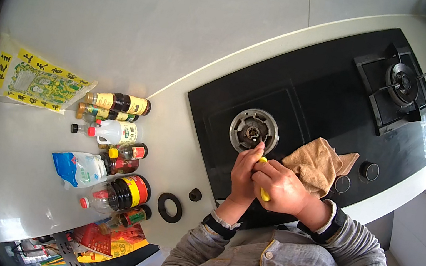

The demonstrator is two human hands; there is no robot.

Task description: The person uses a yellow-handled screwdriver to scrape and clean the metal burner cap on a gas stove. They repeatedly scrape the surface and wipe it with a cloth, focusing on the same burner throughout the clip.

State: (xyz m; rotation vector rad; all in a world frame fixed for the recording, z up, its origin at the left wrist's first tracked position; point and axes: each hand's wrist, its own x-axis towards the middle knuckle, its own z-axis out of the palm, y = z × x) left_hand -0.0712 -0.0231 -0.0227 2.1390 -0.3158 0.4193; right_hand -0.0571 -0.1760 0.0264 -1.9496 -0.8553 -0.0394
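Both hands are together over the near edge of the open gas burner (254,132) on the black glass hob (322,83). My right hand (282,187) is closed around a yellow-handled tool (265,194), whose working end is hidden. Against it, my left hand (246,172) has its fingertips at the burner's rim; whether it also grips the tool cannot be made out. A brown cloth (315,165) lies crumpled on the glass beside my right hand. On the pale counter to the left rest a black ring-shaped burner part (169,207) and a small dark round part (195,194).
Two control knobs (369,171) are right of the cloth. The second burner (403,82) bears its square pan support (383,123) at the far right. Sauce bottles (129,191), a white plastic jug (120,132) and a blue-and-white bag (78,169) stand along the left of the counter.
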